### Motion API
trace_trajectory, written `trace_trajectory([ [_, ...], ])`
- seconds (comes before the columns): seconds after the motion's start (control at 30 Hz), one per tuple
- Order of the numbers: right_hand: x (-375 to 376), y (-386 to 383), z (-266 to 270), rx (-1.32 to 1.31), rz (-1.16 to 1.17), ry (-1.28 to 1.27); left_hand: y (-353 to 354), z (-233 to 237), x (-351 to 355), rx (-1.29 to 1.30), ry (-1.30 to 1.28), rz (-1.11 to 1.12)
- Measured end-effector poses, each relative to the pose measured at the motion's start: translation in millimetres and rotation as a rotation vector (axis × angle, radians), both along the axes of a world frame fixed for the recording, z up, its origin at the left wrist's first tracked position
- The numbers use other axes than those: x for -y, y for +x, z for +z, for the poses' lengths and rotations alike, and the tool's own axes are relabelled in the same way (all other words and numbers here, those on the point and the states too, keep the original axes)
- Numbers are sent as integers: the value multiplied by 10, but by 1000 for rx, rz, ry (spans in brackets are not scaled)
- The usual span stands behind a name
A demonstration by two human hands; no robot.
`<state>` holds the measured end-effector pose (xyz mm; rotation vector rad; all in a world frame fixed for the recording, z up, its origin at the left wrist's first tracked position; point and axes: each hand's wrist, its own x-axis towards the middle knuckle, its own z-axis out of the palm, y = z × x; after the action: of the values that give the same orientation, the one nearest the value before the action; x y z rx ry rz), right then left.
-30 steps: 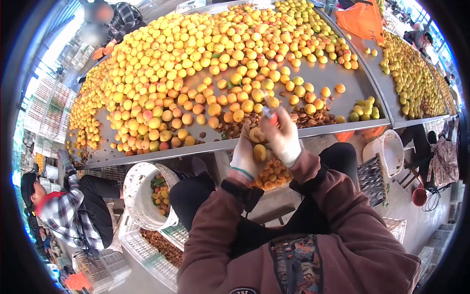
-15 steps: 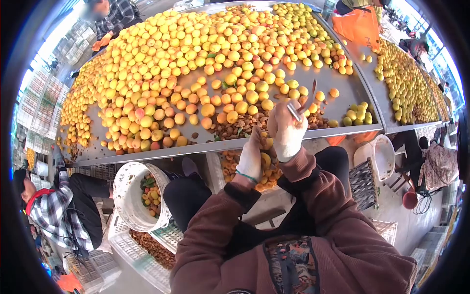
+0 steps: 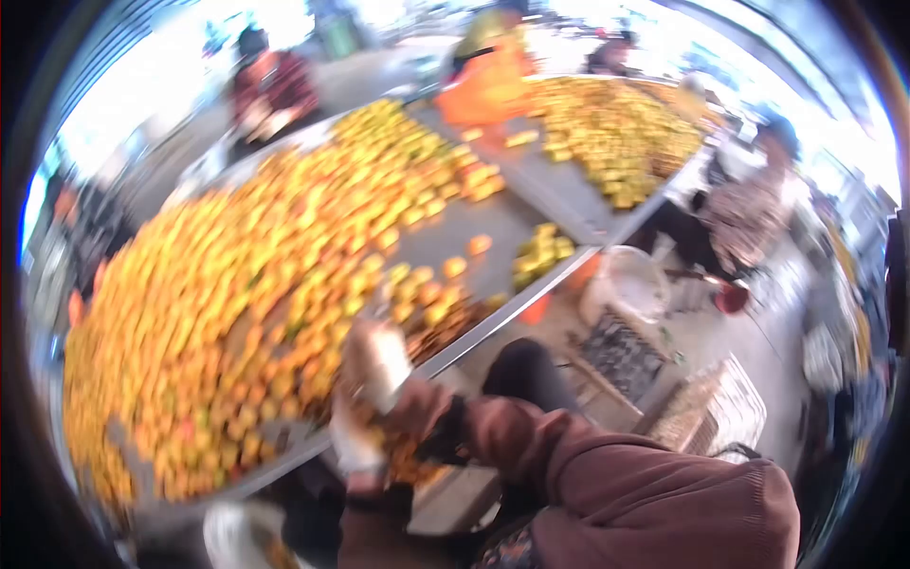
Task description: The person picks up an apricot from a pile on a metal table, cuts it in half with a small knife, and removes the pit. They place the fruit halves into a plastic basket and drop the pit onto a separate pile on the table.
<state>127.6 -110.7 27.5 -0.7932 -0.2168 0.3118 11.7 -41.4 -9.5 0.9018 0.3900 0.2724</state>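
Note:
Motion smears the view. My right hand (image 3: 379, 362), in a pale glove, is closed above the near edge of the metal table (image 3: 464, 349). A faint streak of the curved metal tool (image 3: 378, 302) rises from its fist. My left hand (image 3: 353, 438), also gloved, is just below and beside it; its fingers are too blurred to read. Apricots (image 3: 284, 237) in yellow and orange cover the table beyond my hands. Below them sits a lot of orange fruit (image 3: 408, 457), partly hidden by my sleeves.
A white bucket (image 3: 630, 284) and a dark slatted crate (image 3: 621, 356) stand on the floor at right, near a pale crate (image 3: 711, 408). Another white bucket (image 3: 232, 536) is at lower left. Green-yellow fruit (image 3: 542, 256) lies in the table corner. Several people are around the tables.
The view has swung to the right and blurred, so my hands and the table appear further left. More of the right-hand floor shows. My hands remain close together.

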Motion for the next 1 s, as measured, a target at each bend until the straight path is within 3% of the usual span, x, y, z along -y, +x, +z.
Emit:
trace_trajectory([
  [0.03,25,-33,202,-134,68,-11,42,378,141,-32,-187,26],
  [0.07,49,-73,381,-281,160,-9,33,384,41,-195,-107,-58],
  [0.1,62,-90,459,-443,278,5,6,324,52,-171,-1,-44],
  [0.17,-23,-97,384,-398,326,65,37,399,26,-168,-187,-153],
  [0.2,-227,-174,546,-426,38,-76,46,401,-19,-168,-182,-159],
  [0.23,-313,-208,449,-424,34,-74,61,388,-84,-111,-418,-304],
  [0.27,-373,-288,334,-166,48,-121,70,359,-159,-51,-655,-447],
  [0.3,-396,-322,262,91,60,-165,80,102,-263,-52,-654,-452],
  [0.37,-264,-397,344,749,59,-482,150,-557,-434,-12,-858,35],
  [0.4,-225,-440,391,851,79,-424,183,-533,-467,-11,-856,31],
  [0.53,-211,-471,500,1099,117,-359,294,-371,-612,-124,-131,-30],
  [0.67,-171,-381,590,1104,136,-308,371,-133,-712,-254,597,-60],
  [0.73,-117,-215,637,973,-106,-347,377,-61,-750,-373,964,-51],
  [0.77,-112,-11,490,1096,-313,-563,362,-51,-766,-477,1139,-41],
  [0.8,4,219,457,1033,-294,-549,340,-395,-774,-97,865,272],
  [0.83,172,422,492,1008,-229,-507,289,430,-379,-116,342,368],
  [0.87,370,610,577,616,-152,-678,293,443,-403,-86,460,417],
  [0.9,542,754,648,234,-74,-851,334,395,-451,-74,224,411],
  [0.93,664,845,687,576,-387,-962,358,486,-417,-111,198,465],
  [1.0,987,1343,307,606,-353,-1184,380,354,-473,-38,316,511],
])
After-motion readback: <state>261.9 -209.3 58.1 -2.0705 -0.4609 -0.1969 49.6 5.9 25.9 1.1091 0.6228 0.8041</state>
